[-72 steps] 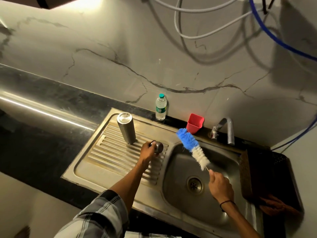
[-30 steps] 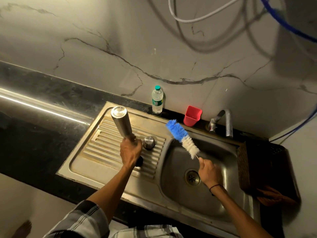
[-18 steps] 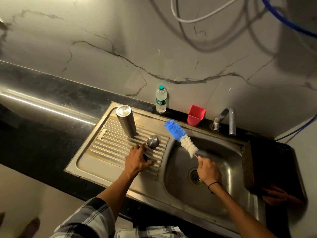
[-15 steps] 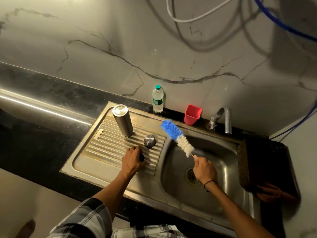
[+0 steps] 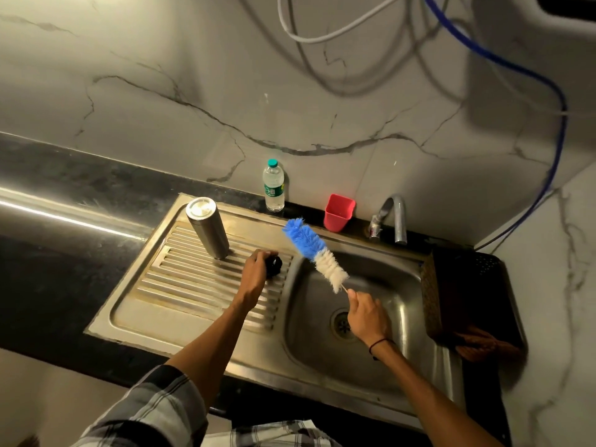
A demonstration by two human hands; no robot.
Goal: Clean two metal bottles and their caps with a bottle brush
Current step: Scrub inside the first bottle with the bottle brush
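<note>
Both hands are busy and well apart. Over on the draining board (image 5: pixel 180 304) the left hand (image 5: pixel 254 272) has its fingers curled round a small dark cap (image 5: pixel 274 265), while the right hand (image 5: pixel 366 312), above the sink bowl (image 5: pixel 380 359), pinches the thin handle of the bottle brush (image 5: pixel 314 251) and holds the blue and white bristles up in the air between the two hands.

Just beyond the left hand one metal bottle (image 5: pixel 208 227) stands mouth down on the ribs of the board, base uppermost, which reads as washed and left to drain (a judgement only, since no water or foam shows on it). By that reading the cap in the left hand is the piece now in turn, and it has not yet met the bristles.

A second metal bottle is nowhere in view, so I cannot say whether it is done or still waiting. A second cap is not visible either; the left hand may cover it. The dark cap is half hidden by the fingers and its shape is hard to make out. Whether the tap (image 5: pixel 395 221) beyond the right hand is running cannot be told. To the right of the right hand, a dark basket (image 5: pixel 451 295) is too dim to show its contents.
</note>
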